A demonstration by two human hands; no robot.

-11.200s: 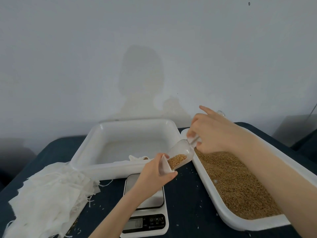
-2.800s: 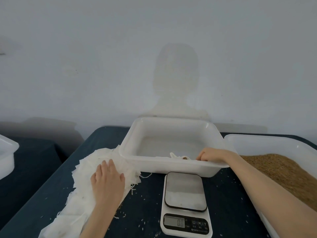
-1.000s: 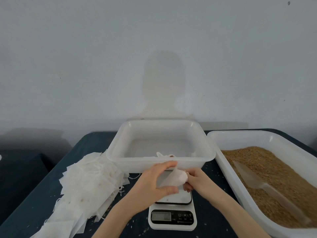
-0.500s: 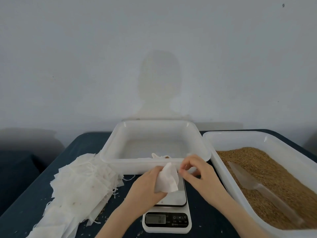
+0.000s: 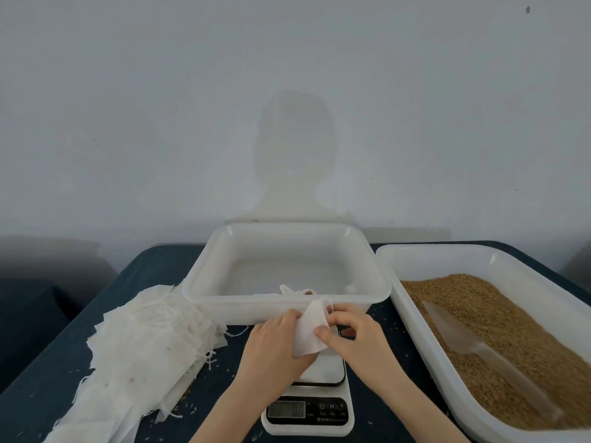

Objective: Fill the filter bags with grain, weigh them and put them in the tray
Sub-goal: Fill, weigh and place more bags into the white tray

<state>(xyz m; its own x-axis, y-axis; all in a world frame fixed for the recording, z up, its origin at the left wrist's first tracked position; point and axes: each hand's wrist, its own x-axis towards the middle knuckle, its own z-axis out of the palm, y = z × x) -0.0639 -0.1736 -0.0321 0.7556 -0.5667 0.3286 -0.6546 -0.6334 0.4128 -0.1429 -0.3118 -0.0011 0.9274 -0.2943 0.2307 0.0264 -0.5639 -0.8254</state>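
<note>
An empty white filter bag (image 5: 309, 330) is held above the scale (image 5: 311, 407) between both hands. My left hand (image 5: 271, 346) holds it from the left and underneath. My right hand (image 5: 350, 334) pinches its right edge with thumb and fingers. Behind them stands the white tray (image 5: 380, 292); one filled bag (image 5: 295, 290) lies inside near its front wall. At the right, the long grain tray (image 5: 412, 318) holds brown grain (image 5: 511, 330), with a clear plastic scoop (image 5: 479, 353) lying on it.
A heap of empty filter bags (image 5: 140, 353) with loose strings lies at the left on the dark blue table (image 5: 41, 391). Loose grains are scattered on the cloth around the scale. A pale wall stands right behind the trays.
The bag has stayed over the scale between both hands. My right hand has moved in from the bag's top corner and now pinches its right edge.
</note>
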